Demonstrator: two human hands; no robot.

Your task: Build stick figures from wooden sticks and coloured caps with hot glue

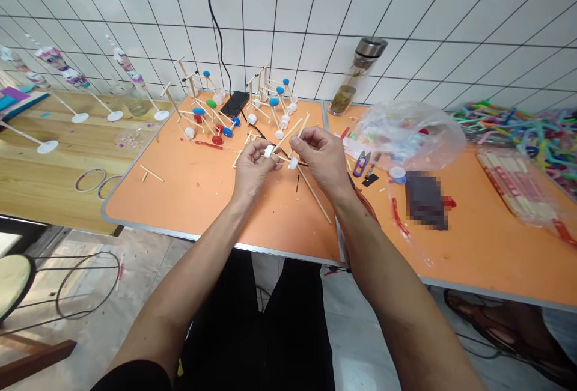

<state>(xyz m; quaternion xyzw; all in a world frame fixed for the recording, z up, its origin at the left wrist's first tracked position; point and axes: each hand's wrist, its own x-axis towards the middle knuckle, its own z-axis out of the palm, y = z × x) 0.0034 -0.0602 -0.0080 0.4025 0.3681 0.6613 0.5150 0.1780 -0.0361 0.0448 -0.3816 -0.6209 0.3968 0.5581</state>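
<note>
Above the orange table (189,199), my left hand (252,169) pinches a small white cap (269,151) with a thin wooden stick through it. My right hand (318,157) is closed on wooden sticks (295,128) that poke up and left, and a second white cap (293,163) sits at its fingertips. The two hands are nearly touching. A long stick (315,196) lies on the table under my right wrist.
Several stick-and-cap models (270,103) stand at the table's back beside a black phone (234,103) on a cable. To the right are a plastic bag (406,133), small scissors (361,163), a bottle (358,75), coloured straws (518,124). A wooden table (45,157) stands left.
</note>
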